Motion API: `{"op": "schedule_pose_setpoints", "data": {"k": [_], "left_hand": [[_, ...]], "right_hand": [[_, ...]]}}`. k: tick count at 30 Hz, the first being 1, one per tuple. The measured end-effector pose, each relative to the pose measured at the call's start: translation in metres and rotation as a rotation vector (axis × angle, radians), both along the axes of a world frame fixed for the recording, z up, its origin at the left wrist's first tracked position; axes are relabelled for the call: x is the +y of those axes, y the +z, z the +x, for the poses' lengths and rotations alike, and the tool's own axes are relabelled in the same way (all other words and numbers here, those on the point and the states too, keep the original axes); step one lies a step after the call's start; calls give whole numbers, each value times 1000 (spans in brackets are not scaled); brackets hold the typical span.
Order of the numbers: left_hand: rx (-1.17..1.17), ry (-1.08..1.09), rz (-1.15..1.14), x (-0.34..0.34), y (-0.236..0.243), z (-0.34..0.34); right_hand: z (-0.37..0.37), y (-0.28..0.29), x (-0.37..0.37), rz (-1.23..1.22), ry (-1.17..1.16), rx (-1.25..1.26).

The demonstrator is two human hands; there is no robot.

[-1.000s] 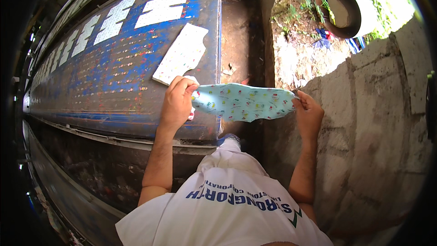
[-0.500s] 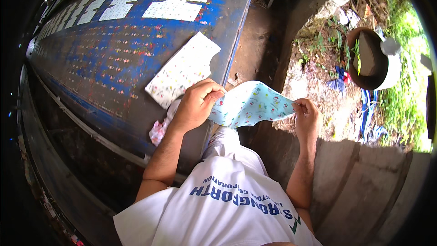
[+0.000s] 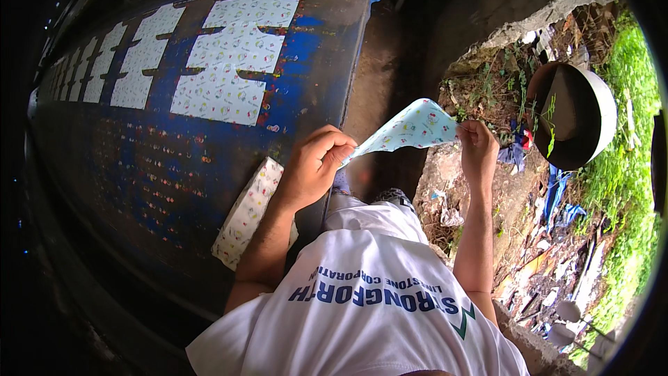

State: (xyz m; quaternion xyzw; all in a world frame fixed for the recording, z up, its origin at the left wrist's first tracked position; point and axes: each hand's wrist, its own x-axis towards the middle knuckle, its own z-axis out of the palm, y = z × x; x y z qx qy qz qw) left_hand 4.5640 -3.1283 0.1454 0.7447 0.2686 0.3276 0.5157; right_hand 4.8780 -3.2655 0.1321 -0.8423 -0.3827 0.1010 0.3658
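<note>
Noted a pale blue cloth piece [image 3: 414,124] with small coloured printed motifs, just right of the frame's centre, raised and spanned between both hands. Found the left hand [image 3: 313,169] gripping its lower-left end, thumb against the curled forefinger, with the cloth narrowed there to a thin fold. Found the right hand [image 3: 480,147] pinching its right-hand tip between thumb and fingertips, remaining fingers curled. Observed the cloth's upper edge bowed into a hump nearer the right hand.

Recorded a long dark table [image 3: 323,63] with blue patches and small multicoloured marks, across the left half of the frame. On it, toward the upper left, logged a row of flat white printed pieces [image 3: 236,49] with notched edges, set apart from one another and shrinking toward the left rim. Below the frame's centre-left, noted a folded white printed bundle [image 3: 254,202], tilted and partly hidden behind the left forearm. Cannot tell whether in contact with that forearm.

At lower centre, noted a white shirt [image 3: 390,334] with dark blue lettering, above it in the frame white trousers [image 3: 372,221]. At right, recorded a round open container [image 3: 604,104] with a pale outer wall, blue strips [image 3: 557,191] just below it, and green plants [image 3: 634,69] along the right rim.
</note>
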Motion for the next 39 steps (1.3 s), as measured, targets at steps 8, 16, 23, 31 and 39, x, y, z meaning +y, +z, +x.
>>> {"op": "schedule_pose_setpoints", "data": {"k": [8, 16, 23, 31, 39], "left_hand": [[43, 80, -4, 103, -12, 77], [82, 236, 28, 221, -18, 200], [90, 412, 29, 317, 5, 292], [88, 552, 14, 428, 0, 344], [23, 747, 53, 534, -20, 337]], "right_hand": [[93, -31, 139, 75, 104, 117], [232, -37, 302, 133, 274, 215], [331, -23, 429, 53, 384, 164], [387, -36, 554, 54, 529, 320], [398, -36, 742, 84, 756, 364]]}}
